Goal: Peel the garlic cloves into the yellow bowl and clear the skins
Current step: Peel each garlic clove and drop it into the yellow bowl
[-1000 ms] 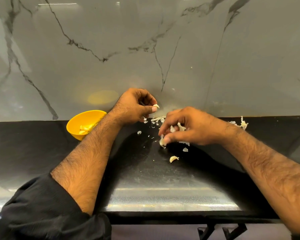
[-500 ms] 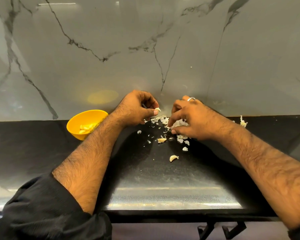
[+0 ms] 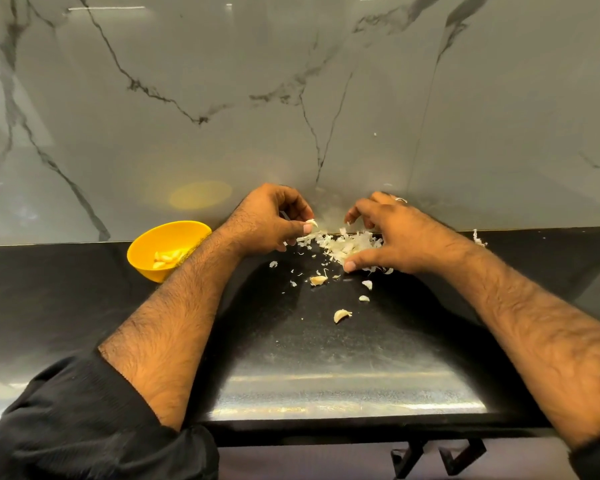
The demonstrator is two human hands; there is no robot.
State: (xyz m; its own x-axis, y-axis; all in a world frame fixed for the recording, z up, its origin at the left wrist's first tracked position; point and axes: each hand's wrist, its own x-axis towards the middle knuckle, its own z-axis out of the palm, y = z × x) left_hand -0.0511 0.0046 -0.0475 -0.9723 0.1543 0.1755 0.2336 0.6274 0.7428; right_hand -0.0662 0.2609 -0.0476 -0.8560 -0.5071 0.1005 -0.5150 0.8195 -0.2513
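Observation:
A yellow bowl (image 3: 153, 244) with several peeled cloves sits on the black counter at the left, partly behind my left forearm. My left hand (image 3: 271, 223) pinches a small garlic piece (image 3: 312, 223) between thumb and fingers, close to the wall. My right hand (image 3: 392, 233) curls over a pile of white garlic skins (image 3: 343, 245), its thumb and fingers around the heap. Loose cloves lie in front: one clove (image 3: 317, 280) near the pile, another clove (image 3: 341, 315) closer to me. Small skin flakes are scattered around.
The black counter (image 3: 84, 306) meets a grey marble wall (image 3: 291, 116) right behind the hands. A bit of skin (image 3: 478, 239) lies by the wall at the right. A shiny strip runs along the counter's front edge (image 3: 343, 407).
My right hand has moved back toward the wall and drawn the skins into a heap. A clove it held lies on the counter. The left hand has barely moved.

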